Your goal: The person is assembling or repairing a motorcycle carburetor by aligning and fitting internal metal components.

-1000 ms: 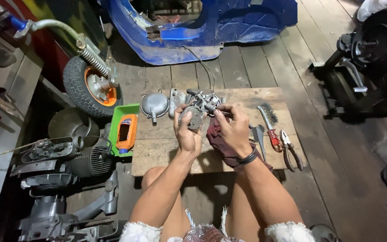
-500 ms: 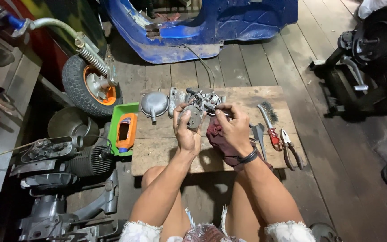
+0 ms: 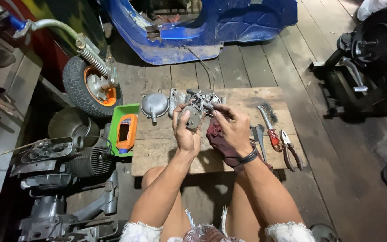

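Observation:
My left hand grips a small grey metal engine part, something like a carburettor, above a low wooden board. My right hand pinches the top right of the same part with fingertips. A dark red rag lies under my right hand on the board. A black band circles my right wrist. Beyond the part lie a round grey metal cover and another grey casting.
A wire brush with a red handle, pliers and a grey tool lie at right. A green tray with an orange bottle sits left, beside a small wheel. Blue scooter body ahead; engines on both sides.

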